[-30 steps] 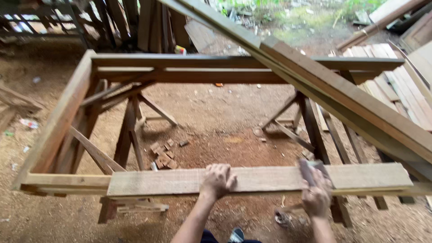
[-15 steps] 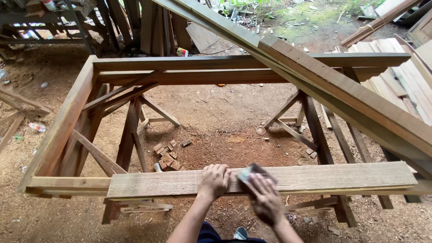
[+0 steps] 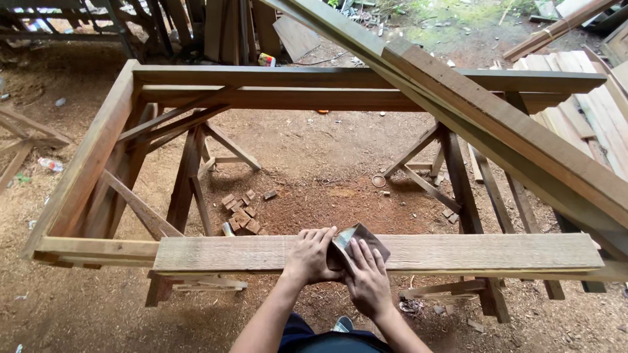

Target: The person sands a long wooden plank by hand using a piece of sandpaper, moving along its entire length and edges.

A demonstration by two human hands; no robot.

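Note:
A long pale wooden plank [image 3: 490,252] lies across the near side of a big wooden frame [image 3: 91,157] resting on sawhorses. My left hand [image 3: 309,256] presses flat on the plank near its middle, fingers touching a folded grey sheet of sandpaper [image 3: 358,236]. My right hand [image 3: 367,280] lies on top of that sandpaper, pressing it against the plank. Both hands sit close together, almost touching.
A thick beam [image 3: 497,124] slants over the frame from top centre to the right edge. Stacked boards [image 3: 592,111] lie at the right. Small wood blocks [image 3: 241,209] litter the sawdust ground under the frame. Timber leans at the back.
My right hand slid the sandpaper leftward along the plank, from its right part to the middle, and now meets my left hand. The left hand stayed in place.

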